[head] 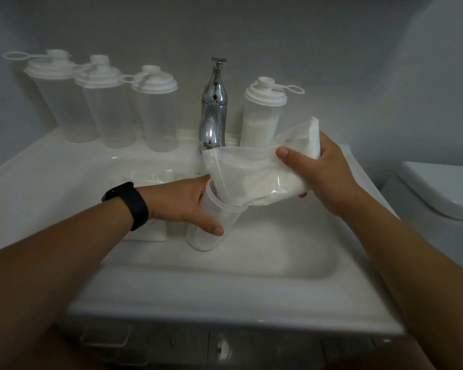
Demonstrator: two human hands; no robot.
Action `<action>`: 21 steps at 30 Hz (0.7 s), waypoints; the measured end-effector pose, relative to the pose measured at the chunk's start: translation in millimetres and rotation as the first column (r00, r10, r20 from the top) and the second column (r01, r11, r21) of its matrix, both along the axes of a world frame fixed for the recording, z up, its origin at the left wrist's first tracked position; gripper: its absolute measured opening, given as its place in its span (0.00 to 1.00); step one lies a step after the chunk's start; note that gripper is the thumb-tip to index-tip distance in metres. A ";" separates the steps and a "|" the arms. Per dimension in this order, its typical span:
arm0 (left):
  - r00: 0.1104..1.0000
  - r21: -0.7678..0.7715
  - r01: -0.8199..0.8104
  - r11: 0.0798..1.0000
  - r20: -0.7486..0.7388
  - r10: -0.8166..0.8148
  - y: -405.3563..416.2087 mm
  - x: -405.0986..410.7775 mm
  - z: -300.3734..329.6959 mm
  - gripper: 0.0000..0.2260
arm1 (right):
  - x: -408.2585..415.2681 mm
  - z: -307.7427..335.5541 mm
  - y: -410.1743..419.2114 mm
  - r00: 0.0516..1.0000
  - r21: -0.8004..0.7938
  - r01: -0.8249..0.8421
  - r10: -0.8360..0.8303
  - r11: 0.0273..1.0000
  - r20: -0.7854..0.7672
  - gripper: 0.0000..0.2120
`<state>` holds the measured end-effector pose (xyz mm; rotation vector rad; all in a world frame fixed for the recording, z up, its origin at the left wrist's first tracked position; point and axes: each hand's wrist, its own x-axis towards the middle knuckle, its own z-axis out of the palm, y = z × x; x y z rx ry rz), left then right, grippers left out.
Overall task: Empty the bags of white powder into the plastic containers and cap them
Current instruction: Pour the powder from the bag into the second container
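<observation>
So far, one capped container [262, 113] standing just right of the tap [213, 110] holds white powder up to roughly its middle, so that one looks finished. Three more capped containers [104, 102] stand in a row left of the tap and appear empty. In front of the tap, over the sink [251, 263], the pour is under way: the left hand [187, 204] grips an uncapped cup [211, 225], tilted, with a little powder at its bottom, while the right hand [316, 166] clutches the raised end of a bag [254, 172] whose mouth sits inside the cup's rim. Most of the powder seems to remain in the bag. I judge this cup's filling and capping, plus the three empty ones, are left.
</observation>
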<state>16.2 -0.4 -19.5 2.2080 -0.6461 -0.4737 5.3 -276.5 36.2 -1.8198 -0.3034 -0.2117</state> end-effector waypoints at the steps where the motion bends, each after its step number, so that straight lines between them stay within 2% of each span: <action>1: 1.000 -0.001 0.003 1.000 -0.002 -0.003 -0.7 0.2 0.1 0.38 | 0.6 -0.4 -0.5 1.000 0.007 0.002 -0.002 1.000 0.001 0.11; 21: 1.000 0.001 0.002 1.000 -0.002 -0.002 1.0 2.1 -1.6 0.38 | -0.9 1.2 0.1 1.000 -0.004 0.010 -0.010 1.000 0.010 0.11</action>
